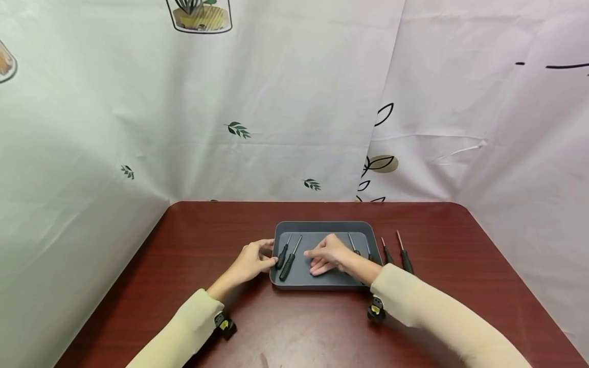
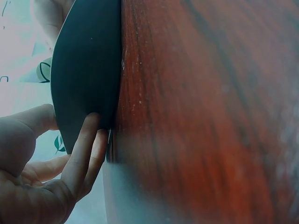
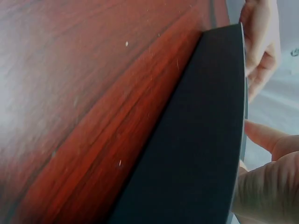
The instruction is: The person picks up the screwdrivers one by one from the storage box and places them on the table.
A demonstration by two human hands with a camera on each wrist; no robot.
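Left hand point(image 1: 250, 261) clamped on left edge of tray point(image 1: 317, 287); right hand point(image 1: 329, 253) over tray, cannot tell its grip; screwdrivers point(image 1: 287, 267) in tray and right of it

The sleeves point(image 1: 437, 313) are pale cream; the wrist cameras point(image 1: 376, 310) black, marked yellow; the hands point(image 1: 250, 261) bare.

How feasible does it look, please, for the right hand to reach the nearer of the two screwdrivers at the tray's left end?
Probably yes: the right hand is over the tray, with only bare floor showing between it and that screwdriver; the left hand is out at the left rim.
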